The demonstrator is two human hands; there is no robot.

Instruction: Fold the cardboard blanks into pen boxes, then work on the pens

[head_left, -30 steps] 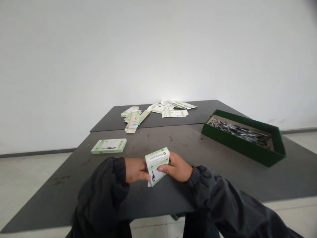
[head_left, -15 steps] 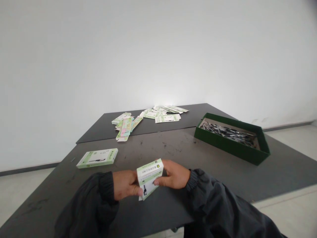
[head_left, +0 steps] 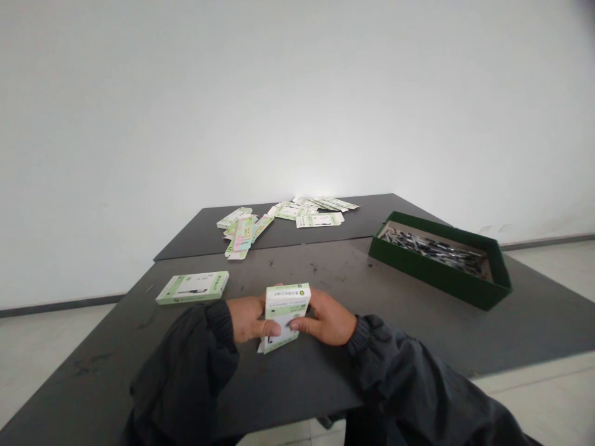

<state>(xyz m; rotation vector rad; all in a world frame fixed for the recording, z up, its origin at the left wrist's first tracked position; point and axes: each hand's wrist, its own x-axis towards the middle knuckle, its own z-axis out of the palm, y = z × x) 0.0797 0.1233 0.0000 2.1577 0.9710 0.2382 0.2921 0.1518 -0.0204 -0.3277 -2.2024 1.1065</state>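
Note:
Between my hands, just above the near part of the table, is a small white-and-green cardboard box point(head_left: 287, 305) with print on it. One end panel faces up, and a flap sticks out at its lower left. My left hand point(head_left: 253, 319) grips it from the left, thumb across the front. From the right, my right hand point(head_left: 328, 319) holds the same box, its thumb also pressed on the front face. The fingers behind the box are mostly hidden. Left of my hands lies another white-and-green box point(head_left: 194, 287), flat on the table.
A dark green open tray point(head_left: 437, 272) holding many pens point(head_left: 432, 251) stands at the right. Flat green-and-white cartons point(head_left: 320, 220) lie at the back middle. Left of them is a pile of green, pink and blue cartons point(head_left: 244, 233). A white wall rises behind the dark table point(head_left: 325, 266).
The held box has tipped more upright and turned its front more towards me, with both hands still on it. The view has shifted slightly, so the table's things appear a little further right.

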